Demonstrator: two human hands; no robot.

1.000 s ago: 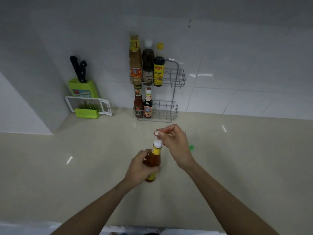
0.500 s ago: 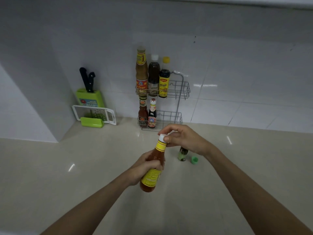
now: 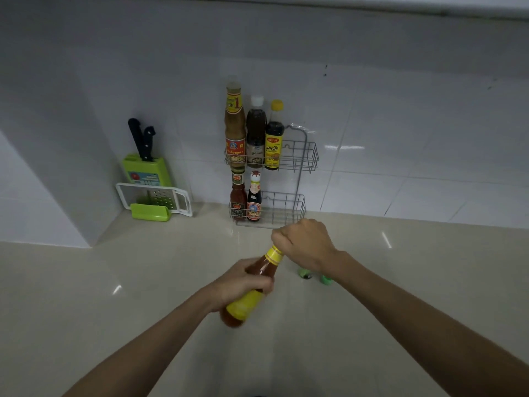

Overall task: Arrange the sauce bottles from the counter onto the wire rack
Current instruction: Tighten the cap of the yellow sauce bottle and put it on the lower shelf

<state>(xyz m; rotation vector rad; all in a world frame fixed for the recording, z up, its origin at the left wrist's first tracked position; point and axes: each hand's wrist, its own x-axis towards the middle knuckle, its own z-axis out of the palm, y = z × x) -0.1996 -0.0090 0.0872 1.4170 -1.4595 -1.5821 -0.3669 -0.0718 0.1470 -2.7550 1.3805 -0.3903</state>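
Note:
I hold an orange-red sauce bottle (image 3: pixel 249 299) with a yellow label, tilted with its neck up and to the right, above the counter. My left hand (image 3: pixel 243 282) grips its body. My right hand (image 3: pixel 305 243) is closed over its cap, which is hidden. The two-tier wire rack (image 3: pixel 300 159) stands against the tiled wall. Its upper tier holds three tall bottles (image 3: pixel 255 133) on the left side. Its lower tier (image 3: pixel 286 206) holds two small bottles (image 3: pixel 246 199), also on the left.
A small green-labelled bottle (image 3: pixel 305 273) and a loose green cap (image 3: pixel 326 279) sit on the beige counter (image 3: pixel 143 282) behind my right wrist. A green knife block (image 3: pixel 146 170) and a white grater (image 3: pixel 156 197) stand in the left corner by a wall.
The bottle has been lifted off the counter and tilted further. My right hand went from pinching the white cap to closing fully over it. The view has moved nearer the rack.

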